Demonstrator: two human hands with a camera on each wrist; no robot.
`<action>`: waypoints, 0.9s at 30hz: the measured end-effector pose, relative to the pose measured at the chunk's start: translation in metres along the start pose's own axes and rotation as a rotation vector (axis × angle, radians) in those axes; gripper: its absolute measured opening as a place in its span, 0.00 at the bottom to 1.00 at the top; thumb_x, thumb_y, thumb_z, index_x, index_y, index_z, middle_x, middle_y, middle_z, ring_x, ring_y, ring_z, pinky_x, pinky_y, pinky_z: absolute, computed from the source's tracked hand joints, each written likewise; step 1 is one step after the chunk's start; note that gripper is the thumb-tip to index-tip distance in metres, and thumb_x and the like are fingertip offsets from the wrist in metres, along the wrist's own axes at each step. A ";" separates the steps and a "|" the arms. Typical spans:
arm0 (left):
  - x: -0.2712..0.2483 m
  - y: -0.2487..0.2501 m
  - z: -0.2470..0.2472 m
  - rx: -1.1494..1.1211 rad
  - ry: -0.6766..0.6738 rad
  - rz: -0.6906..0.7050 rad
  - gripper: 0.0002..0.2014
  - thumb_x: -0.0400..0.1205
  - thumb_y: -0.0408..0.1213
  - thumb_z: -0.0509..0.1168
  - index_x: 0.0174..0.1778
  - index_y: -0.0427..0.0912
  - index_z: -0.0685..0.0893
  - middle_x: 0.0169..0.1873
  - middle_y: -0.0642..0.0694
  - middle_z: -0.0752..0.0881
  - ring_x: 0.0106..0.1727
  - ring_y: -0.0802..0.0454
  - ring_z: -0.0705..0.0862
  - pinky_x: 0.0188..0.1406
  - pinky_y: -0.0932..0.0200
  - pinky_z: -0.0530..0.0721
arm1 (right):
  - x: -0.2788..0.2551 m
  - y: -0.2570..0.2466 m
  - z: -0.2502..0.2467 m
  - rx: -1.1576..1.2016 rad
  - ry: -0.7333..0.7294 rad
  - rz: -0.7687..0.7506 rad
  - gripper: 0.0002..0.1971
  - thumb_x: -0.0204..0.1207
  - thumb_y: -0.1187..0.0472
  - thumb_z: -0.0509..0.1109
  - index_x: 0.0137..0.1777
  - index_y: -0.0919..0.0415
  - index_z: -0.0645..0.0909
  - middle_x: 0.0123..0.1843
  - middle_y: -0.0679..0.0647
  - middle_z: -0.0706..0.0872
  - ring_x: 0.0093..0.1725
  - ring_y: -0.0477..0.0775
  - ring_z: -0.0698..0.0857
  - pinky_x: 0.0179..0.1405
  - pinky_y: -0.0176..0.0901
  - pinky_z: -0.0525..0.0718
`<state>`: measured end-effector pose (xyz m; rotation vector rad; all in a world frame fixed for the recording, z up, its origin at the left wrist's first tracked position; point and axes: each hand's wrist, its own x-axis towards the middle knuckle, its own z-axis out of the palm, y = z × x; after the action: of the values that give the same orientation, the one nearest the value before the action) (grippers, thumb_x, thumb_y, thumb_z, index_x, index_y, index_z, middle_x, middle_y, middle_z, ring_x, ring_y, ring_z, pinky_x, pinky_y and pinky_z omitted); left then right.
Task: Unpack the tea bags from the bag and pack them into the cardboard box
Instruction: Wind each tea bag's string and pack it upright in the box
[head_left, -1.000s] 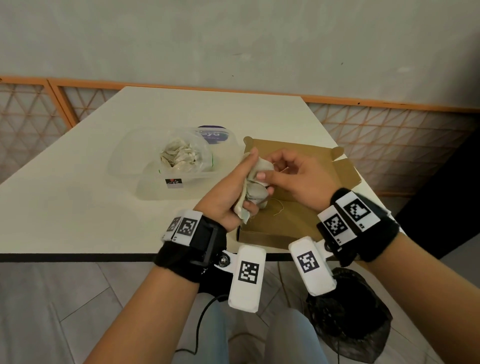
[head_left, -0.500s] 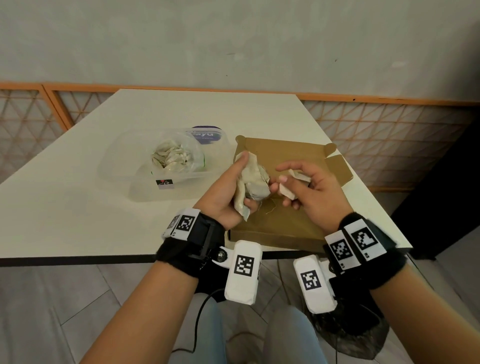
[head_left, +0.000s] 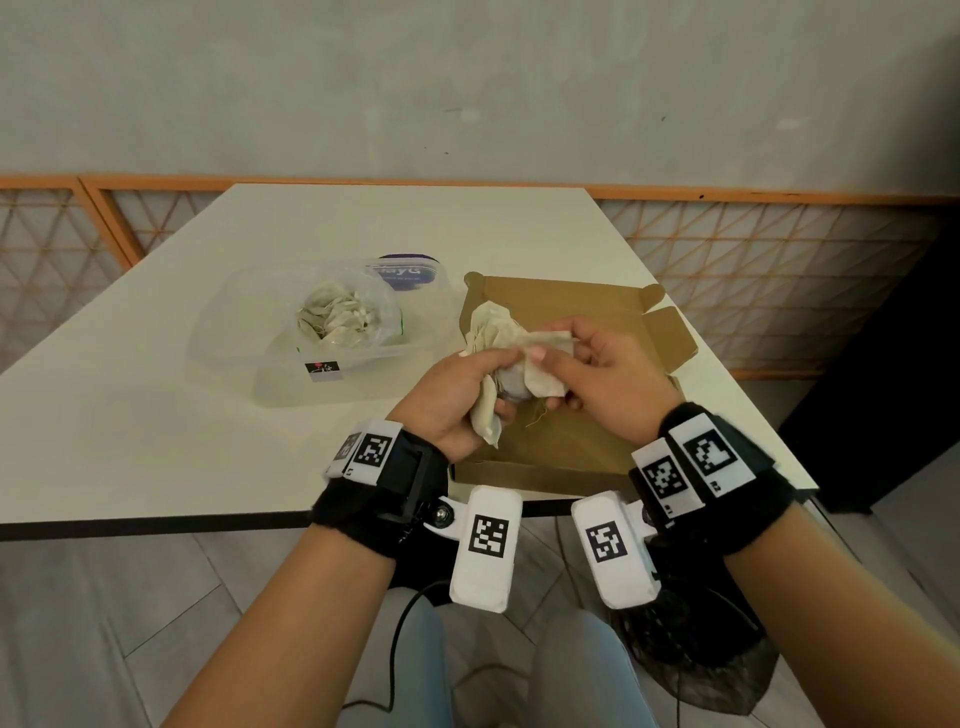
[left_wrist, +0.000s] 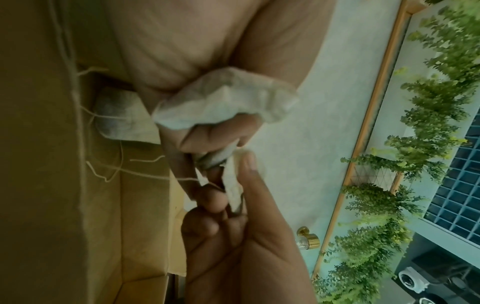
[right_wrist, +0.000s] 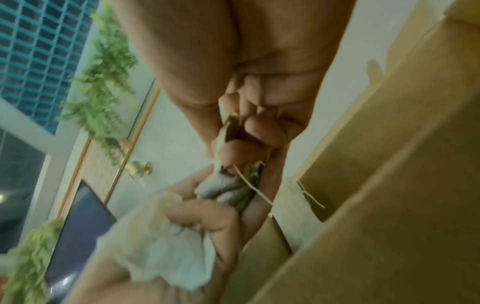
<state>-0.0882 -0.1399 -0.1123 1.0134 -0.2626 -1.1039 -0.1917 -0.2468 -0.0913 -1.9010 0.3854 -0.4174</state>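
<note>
Pale and bare but for a few items, our worktop (head_left: 156, 415) carries a clear plastic tub (head_left: 270, 384) with the bag (head_left: 348, 317) of tea bags sitting open inside it, and just to its right the cardboard box (head_left: 561, 447), lid folded back. We hold both hands over the box, probably so that anything that slips lands where it belongs.

Our left hand (head_left: 457, 400) is curled round a bunch of tea bags (head_left: 493, 332) — crumpled, with loose strings (left_wrist: 114, 164) trailing down toward the cardboard. Our right hand (head_left: 608, 384) pinches a single tea bag (head_left: 545, 364) between thumb and fingertips, right against the bunch; we judge it is being teased free so the bags can go in one at a time rather than as a tangle.

Many tea bags remain in the bag, so we judge the packing is far from done. One tea bag (left_wrist: 116, 117) seems to lie low in the box already, though the wrist view leaves that unsure. The strings could snag as we pull.
</note>
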 end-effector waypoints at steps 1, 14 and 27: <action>0.000 0.000 -0.001 -0.001 0.016 0.007 0.14 0.84 0.34 0.59 0.65 0.34 0.75 0.42 0.39 0.80 0.25 0.56 0.74 0.12 0.71 0.69 | 0.000 0.000 -0.003 0.024 0.029 -0.004 0.07 0.80 0.59 0.65 0.55 0.58 0.80 0.37 0.47 0.86 0.30 0.40 0.84 0.29 0.29 0.80; -0.004 0.001 0.005 0.084 0.017 0.144 0.04 0.78 0.38 0.68 0.47 0.45 0.81 0.32 0.49 0.79 0.25 0.61 0.70 0.12 0.73 0.65 | 0.007 0.001 -0.024 -0.034 0.283 0.035 0.04 0.72 0.58 0.74 0.38 0.54 0.83 0.31 0.51 0.81 0.31 0.46 0.76 0.33 0.36 0.74; -0.001 0.001 0.009 0.023 -0.042 0.186 0.21 0.70 0.41 0.71 0.59 0.41 0.79 0.36 0.50 0.84 0.25 0.62 0.76 0.12 0.73 0.67 | 0.001 -0.005 -0.014 0.748 0.172 0.184 0.05 0.78 0.73 0.64 0.49 0.64 0.75 0.47 0.60 0.88 0.37 0.51 0.91 0.38 0.39 0.89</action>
<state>-0.0939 -0.1439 -0.1068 0.9668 -0.3962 -0.9559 -0.1969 -0.2573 -0.0818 -1.0982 0.4373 -0.5150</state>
